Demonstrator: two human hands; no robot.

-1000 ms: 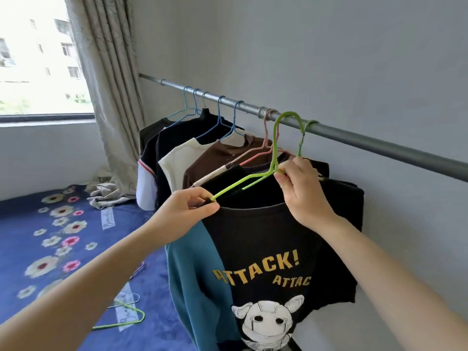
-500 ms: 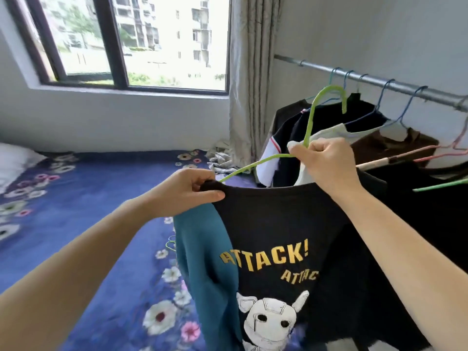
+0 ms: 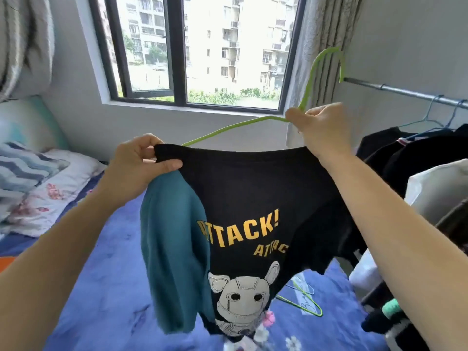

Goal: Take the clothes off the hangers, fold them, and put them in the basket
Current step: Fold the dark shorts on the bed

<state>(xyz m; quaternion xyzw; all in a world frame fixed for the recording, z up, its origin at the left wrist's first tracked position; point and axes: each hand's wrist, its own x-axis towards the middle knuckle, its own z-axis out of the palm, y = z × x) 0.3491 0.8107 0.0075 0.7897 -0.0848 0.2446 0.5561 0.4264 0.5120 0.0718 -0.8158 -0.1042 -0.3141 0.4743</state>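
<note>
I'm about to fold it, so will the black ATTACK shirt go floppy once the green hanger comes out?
Probably floppy: the black shirt droops between the left hand and the green hanger in the right hand. Likely light: a pinch holds it. The teal sleeve hangs loose and may swing.

Bed spread with a blue flower-printed sheet (image 3: 109, 274), a white floral pillow (image 3: 53, 191) lay at its left side, a blue-and-white striped pillow (image 3: 22, 171) overlapped it, an empty green hanger (image 3: 307, 304) lay flat lower right.
</note>
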